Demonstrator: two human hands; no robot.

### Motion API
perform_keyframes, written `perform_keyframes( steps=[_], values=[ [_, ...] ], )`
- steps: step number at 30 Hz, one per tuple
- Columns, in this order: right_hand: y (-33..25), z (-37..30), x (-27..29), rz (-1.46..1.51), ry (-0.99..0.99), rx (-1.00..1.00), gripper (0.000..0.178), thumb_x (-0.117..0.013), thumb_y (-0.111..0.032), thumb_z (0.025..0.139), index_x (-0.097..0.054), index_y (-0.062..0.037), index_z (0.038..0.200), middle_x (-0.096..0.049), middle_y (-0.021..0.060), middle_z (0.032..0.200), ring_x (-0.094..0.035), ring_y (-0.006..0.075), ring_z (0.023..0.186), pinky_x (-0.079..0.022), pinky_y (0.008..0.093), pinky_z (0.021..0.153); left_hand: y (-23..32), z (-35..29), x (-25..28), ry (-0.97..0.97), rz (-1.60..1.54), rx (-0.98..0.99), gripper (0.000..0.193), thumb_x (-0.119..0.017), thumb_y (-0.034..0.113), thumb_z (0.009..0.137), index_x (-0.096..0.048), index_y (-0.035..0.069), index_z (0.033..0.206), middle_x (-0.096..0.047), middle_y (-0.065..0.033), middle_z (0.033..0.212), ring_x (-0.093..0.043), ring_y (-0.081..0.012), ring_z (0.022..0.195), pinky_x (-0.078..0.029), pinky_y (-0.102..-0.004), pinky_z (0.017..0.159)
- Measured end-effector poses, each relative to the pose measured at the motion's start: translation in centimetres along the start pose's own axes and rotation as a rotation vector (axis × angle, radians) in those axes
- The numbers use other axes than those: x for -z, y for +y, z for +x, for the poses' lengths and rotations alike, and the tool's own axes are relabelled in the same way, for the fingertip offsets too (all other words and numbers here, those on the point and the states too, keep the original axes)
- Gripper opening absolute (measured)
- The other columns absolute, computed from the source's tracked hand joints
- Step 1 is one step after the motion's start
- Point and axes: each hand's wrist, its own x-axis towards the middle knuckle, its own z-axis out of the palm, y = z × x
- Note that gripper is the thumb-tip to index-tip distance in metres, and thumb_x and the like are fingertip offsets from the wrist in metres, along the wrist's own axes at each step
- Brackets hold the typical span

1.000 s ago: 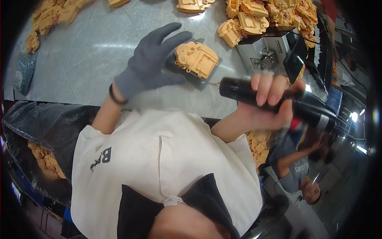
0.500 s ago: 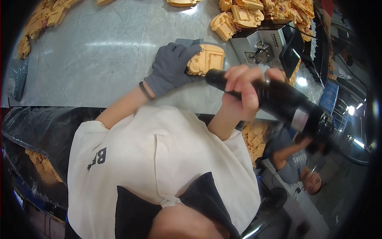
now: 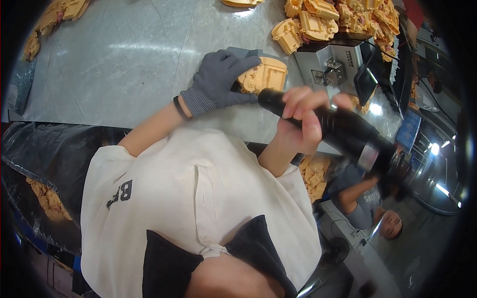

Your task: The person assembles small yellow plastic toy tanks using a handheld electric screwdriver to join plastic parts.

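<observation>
My left hand (image 3: 218, 79), in a grey knit glove, is closed on the left side of a yellow-orange plastic housing (image 3: 268, 75). Raised ribs and round bosses cover the housing's face, and a grey block (image 3: 244, 51) shows behind it. My bare right hand (image 3: 302, 119) wraps round a black electric screwdriver (image 3: 343, 130), which slants down to the right. The screwdriver's front end is at the housing's lower edge, close to my gloved fingers. Its bit and any screw are too small to make out.
A silver machine (image 3: 330, 67) with a small dark screen (image 3: 366, 82) stands right of the housing. More yellow housings (image 3: 318, 25) are heaped behind it and at the far left (image 3: 62, 12). At the lower right a co-worker (image 3: 357, 198) sits by another bench.
The whole view has shifted slightly, so the table things appear a little further right. My hands keep their hold, with the screwdriver's front end still at the housing's lower edge.
</observation>
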Motion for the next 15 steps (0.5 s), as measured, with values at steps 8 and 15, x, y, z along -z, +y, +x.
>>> perform_keyframes(
  steps=[8, 15],
  values=[
    [0.72, -0.36, 0.8, -0.03, -0.124, -0.051, 0.051, -0.052, -0.008, 0.074, -0.035, -0.0074, 0.122, -0.047, 0.0085, 0.064, -0.046, 0.0194, 0.051, -0.043, 0.037, 0.062, -0.02, -0.16, -0.08, 0.006, 0.004, 0.003, 0.067, -0.074, 0.047, 0.064, -0.054, 0.016, 0.12, -0.059, -0.0051, 0.084, -0.057, -0.0263, 0.08, -0.047, -0.039, 0.07],
    [0.73, -0.2, 0.21, -0.085, -0.093, -0.082, 0.048, -0.053, -0.004, 0.074, -0.036, -0.0063, 0.119, -0.046, 0.0078, 0.062, -0.046, 0.0189, 0.05, -0.044, 0.0365, 0.058, -0.01, -0.05, -0.11, 0.005, -0.013, 0.003, 0.067, -0.073, 0.046, 0.064, -0.053, 0.016, 0.121, -0.058, -0.0046, 0.084, -0.056, -0.0256, 0.08, -0.046, -0.0389, 0.072]
  ],
)
